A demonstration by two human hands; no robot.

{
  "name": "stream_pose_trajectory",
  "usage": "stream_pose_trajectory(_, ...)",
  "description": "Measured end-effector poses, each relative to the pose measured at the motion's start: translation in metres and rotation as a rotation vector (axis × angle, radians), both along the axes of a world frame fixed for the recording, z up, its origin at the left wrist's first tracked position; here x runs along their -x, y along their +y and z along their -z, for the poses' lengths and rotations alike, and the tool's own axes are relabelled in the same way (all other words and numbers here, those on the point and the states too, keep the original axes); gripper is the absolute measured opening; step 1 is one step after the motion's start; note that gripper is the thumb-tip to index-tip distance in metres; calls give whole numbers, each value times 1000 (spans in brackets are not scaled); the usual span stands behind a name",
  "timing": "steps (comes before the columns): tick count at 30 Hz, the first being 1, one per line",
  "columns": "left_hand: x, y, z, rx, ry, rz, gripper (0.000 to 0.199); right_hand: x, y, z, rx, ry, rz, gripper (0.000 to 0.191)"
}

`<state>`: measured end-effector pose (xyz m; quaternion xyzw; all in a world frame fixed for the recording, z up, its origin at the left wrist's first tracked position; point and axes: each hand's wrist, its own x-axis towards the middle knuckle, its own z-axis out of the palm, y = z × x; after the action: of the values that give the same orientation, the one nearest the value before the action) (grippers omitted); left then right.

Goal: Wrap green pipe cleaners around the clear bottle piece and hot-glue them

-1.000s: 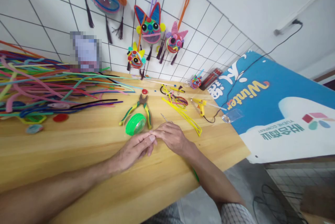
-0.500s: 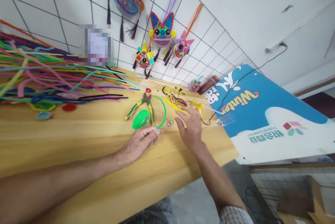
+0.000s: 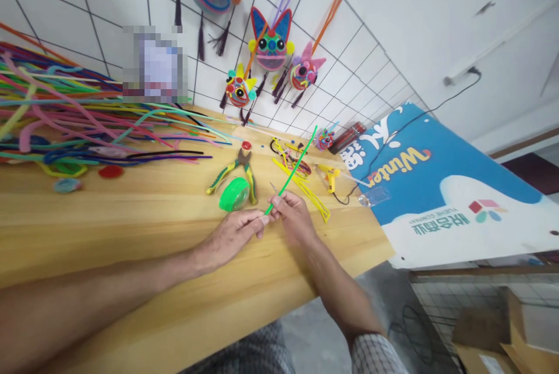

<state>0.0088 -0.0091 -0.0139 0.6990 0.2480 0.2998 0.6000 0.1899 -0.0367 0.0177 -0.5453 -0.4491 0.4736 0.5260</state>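
Note:
A straight green pipe cleaner [image 3: 297, 163] slants up and to the right from my fingers. My left hand [image 3: 238, 231] pinches its lower end between thumb and forefinger. Close beside it, my right hand [image 3: 293, 217] is closed on the same pipe cleaner a little higher up. Just beyond my left hand lies a clear dome wrapped in green pipe cleaner [image 3: 230, 194], in front of yellow-and-green handled pliers [image 3: 245, 171]. The tip of a small pair of scissors [image 3: 273, 187] shows by my right fingers, which cover the rest.
Many coloured pipe cleaners [image 3: 100, 123] heap at the left. Yellow pipe cleaners [image 3: 305, 187] and a yellow glue gun [image 3: 331, 175] lie to the right. Decorated masks [image 3: 271, 48] hang on the wire grid. A blue "Winter" board [image 3: 410, 152] adjoins the table.
My right hand, open near the yellow strands before, has moved left and closed on the green pipe cleaner. The pipe cleaner has gone from curved to straight. My left hand keeps its pinch.

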Motion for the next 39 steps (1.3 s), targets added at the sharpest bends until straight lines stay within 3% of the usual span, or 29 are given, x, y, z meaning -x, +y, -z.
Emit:
stream_pose_trajectory(7,-1,0,8,-21,60,54,47,-3,1,13,-7,-15,2,44)
stream_pose_trajectory(11,-1,0,7,-13,71,40,46,-5,0,18,-26,-8,18,44)
stream_pose_trajectory(16,0,-1,4,-116,48,2,43,-5,-1,22,-36,8,50,49)
stream_pose_trajectory(24,-1,1,9,-17,68,11,45,-2,-1,21,-29,21,50,43)
stream_pose_trajectory(31,0,-5,4,-154,47,-57,40,-2,2,24,-55,3,95,45)
stream_pose_trajectory(39,-1,-1,10,94,-36,-8,39,1,-1,21,-80,-94,69,50)
